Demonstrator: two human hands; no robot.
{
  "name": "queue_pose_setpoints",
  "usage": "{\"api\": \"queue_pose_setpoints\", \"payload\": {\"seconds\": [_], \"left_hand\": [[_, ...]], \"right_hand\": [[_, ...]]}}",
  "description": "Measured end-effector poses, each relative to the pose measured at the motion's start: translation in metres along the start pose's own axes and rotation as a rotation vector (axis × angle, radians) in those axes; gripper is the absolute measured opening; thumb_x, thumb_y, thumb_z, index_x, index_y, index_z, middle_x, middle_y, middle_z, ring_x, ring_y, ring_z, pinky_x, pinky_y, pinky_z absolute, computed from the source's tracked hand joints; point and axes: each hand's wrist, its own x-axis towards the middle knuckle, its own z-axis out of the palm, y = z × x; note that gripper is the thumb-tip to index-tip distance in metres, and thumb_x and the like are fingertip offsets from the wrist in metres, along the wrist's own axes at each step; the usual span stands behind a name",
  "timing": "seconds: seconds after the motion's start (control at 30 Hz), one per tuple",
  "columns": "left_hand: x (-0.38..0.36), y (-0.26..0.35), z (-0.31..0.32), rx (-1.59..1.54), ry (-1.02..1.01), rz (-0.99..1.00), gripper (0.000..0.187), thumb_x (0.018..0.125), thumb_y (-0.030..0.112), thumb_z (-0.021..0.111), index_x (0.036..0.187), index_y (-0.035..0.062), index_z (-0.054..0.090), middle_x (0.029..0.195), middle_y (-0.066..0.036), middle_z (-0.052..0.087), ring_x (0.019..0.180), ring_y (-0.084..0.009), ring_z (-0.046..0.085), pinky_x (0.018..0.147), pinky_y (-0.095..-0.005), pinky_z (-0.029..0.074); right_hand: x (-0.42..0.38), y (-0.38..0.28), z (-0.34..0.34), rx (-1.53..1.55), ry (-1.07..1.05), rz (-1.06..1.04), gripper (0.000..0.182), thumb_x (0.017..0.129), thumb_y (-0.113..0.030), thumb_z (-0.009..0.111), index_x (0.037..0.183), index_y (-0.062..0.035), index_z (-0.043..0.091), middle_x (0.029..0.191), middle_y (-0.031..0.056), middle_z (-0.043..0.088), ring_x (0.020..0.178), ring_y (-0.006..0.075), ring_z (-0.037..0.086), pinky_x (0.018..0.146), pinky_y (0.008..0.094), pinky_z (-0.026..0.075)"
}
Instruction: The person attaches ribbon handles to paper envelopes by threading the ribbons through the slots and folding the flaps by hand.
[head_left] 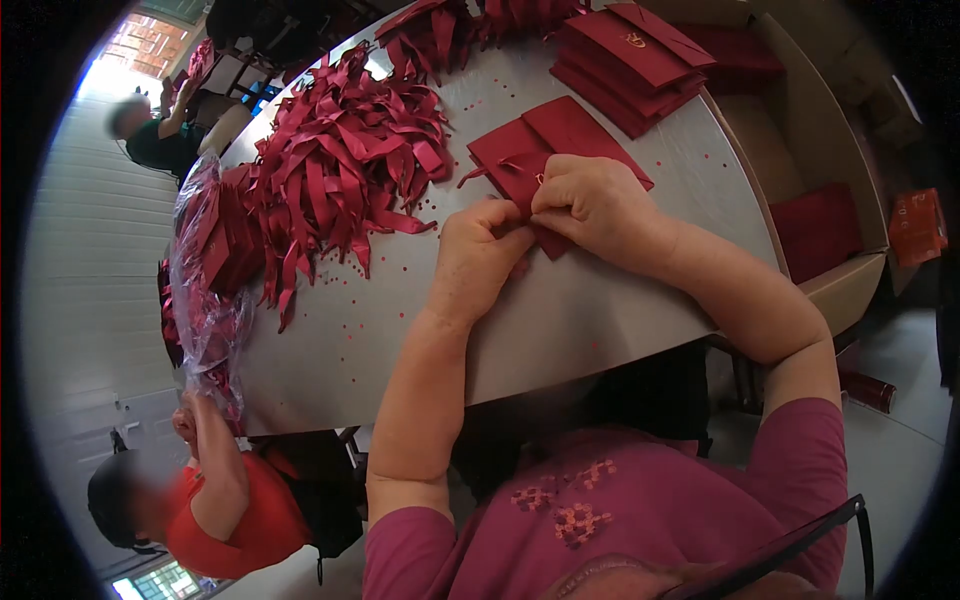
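A red paper bag (575,128) lies flat on the grey table in front of me, with a red ribbon (523,160) at its upper left part. My left hand (482,252) pinches at the bag's lower edge, its fingertips closed on a bit of red ribbon. Close beside it, almost touching, my right hand (600,208) rests over the bag with thumb and forefinger pressed together on the ribbon. The fingers partly hide what they grip. A gold mark on the bag shows beside my right hand.
Red ribbons (350,150) are heaped left of my hands. Folded red bags (635,60) are stacked at the upper right, beside a cardboard box (835,130). Plastic wrap (205,300) covers bags at the left edge. A person in red (240,510) sits lower left.
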Motion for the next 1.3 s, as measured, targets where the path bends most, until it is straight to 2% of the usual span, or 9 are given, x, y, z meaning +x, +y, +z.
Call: {"api": "queue_pose_setpoints", "payload": {"seconds": [0.23, 0.6, 0.7, 0.77, 0.87, 0.93, 1.03, 1.1, 1.3], "left_hand": [[0.002, 0.000, 0.003, -0.044, -0.002, -0.031, 0.003, 0.085, -0.001, 0.058, 0.087, -0.0003, 0.061, 0.071, -0.003, 0.060, 0.057, -0.0083, 0.056, 0.052, -0.0239, 0.045], [-0.002, 0.007, 0.003, -0.027, -0.015, 0.035, 0.006, 0.087, -0.003, 0.052, 0.089, -0.0022, 0.058, 0.071, -0.005, 0.062, 0.058, -0.0105, 0.059, 0.053, -0.0261, 0.048], [-0.003, 0.007, 0.003, 0.072, -0.006, 0.037, 0.006, 0.086, -0.002, 0.053, 0.090, -0.0026, 0.057, 0.072, -0.007, 0.061, 0.057, -0.0116, 0.059, 0.053, -0.0265, 0.048], [-0.004, 0.008, 0.003, 0.118, -0.005, 0.037, 0.005, 0.085, -0.002, 0.054, 0.088, -0.0030, 0.056, 0.074, -0.011, 0.061, 0.059, -0.0181, 0.061, 0.055, -0.0307, 0.048], [0.002, -0.009, 0.001, 0.293, 0.011, 0.170, 0.005, 0.083, 0.000, 0.055, 0.086, -0.0036, 0.054, 0.079, -0.018, 0.060, 0.068, -0.0318, 0.061, 0.063, -0.0397, 0.048], [0.003, -0.012, -0.001, 0.427, 0.036, 0.306, 0.007, 0.082, 0.001, 0.056, 0.085, -0.0040, 0.054, 0.081, -0.021, 0.060, 0.074, -0.0391, 0.060, 0.067, -0.0445, 0.047], [-0.001, -0.008, -0.004, 0.528, 0.019, 0.291, 0.008, 0.084, 0.000, 0.054, 0.090, -0.0027, 0.058, 0.073, -0.011, 0.059, 0.058, -0.0190, 0.058, 0.055, -0.0309, 0.046], [-0.004, -0.001, -0.005, 0.482, -0.002, 0.203, 0.006, 0.080, 0.002, 0.055, 0.084, -0.0037, 0.055, 0.083, -0.024, 0.060, 0.082, -0.0442, 0.056, 0.072, -0.0483, 0.044], [-0.011, -0.002, -0.035, 0.537, 0.007, 0.066, 0.007, 0.081, 0.003, 0.060, 0.083, -0.0033, 0.057, 0.080, -0.022, 0.060, 0.077, -0.0408, 0.057, 0.069, -0.0455, 0.045]], "right_hand": [[0.025, 0.007, -0.059, 0.114, 0.319, -0.008, 0.012, 0.091, -0.011, 0.064, 0.093, 0.0003, 0.068, 0.090, 0.0066, 0.065, 0.081, 0.0154, 0.062, 0.072, 0.0274, 0.049], [0.020, 0.032, -0.066, -0.369, -0.300, 0.215, 0.023, 0.080, -0.018, 0.069, 0.072, -0.0007, 0.056, 0.075, 0.0100, 0.060, 0.067, 0.0179, 0.057, 0.064, 0.0315, 0.045], [0.025, 0.029, -0.057, -0.079, -0.118, 0.253, 0.023, 0.082, -0.014, 0.067, 0.072, -0.0037, 0.049, 0.073, 0.0063, 0.058, 0.064, 0.0130, 0.054, 0.057, 0.0302, 0.044], [0.026, 0.022, -0.043, 0.999, -0.066, 0.708, 0.021, 0.085, -0.015, 0.066, 0.077, -0.0082, 0.047, 0.069, 0.0004, 0.053, 0.055, 0.0067, 0.045, 0.047, 0.0249, 0.037], [0.023, 0.040, -0.012, 1.278, 0.030, 0.769, 0.015, 0.088, -0.016, 0.064, 0.084, -0.0105, 0.050, 0.069, -0.0020, 0.050, 0.048, 0.0039, 0.034, 0.041, 0.0205, 0.029], [0.029, 0.040, -0.020, 1.388, 0.052, 0.861, 0.014, 0.088, -0.015, 0.064, 0.084, -0.0107, 0.051, 0.068, -0.0014, 0.050, 0.047, 0.0037, 0.032, 0.040, 0.0197, 0.026], [0.029, 0.051, -0.025, 1.573, 0.031, 0.937, 0.012, 0.088, -0.015, 0.064, 0.086, -0.0108, 0.052, 0.069, 0.0001, 0.051, 0.045, 0.0035, 0.031, 0.038, 0.0193, 0.023], [0.026, 0.054, -0.022, 1.657, -0.003, 0.911, 0.011, 0.088, -0.015, 0.064, 0.088, -0.0107, 0.053, 0.071, 0.0010, 0.052, 0.046, 0.0035, 0.031, 0.038, 0.0196, 0.023], [0.024, 0.048, -0.008, 1.462, -0.003, 0.760, 0.014, 0.088, -0.006, 0.062, 0.096, -0.0082, 0.051, 0.081, 0.0033, 0.056, 0.049, 0.0043, 0.036, 0.044, 0.0194, 0.030]]}}
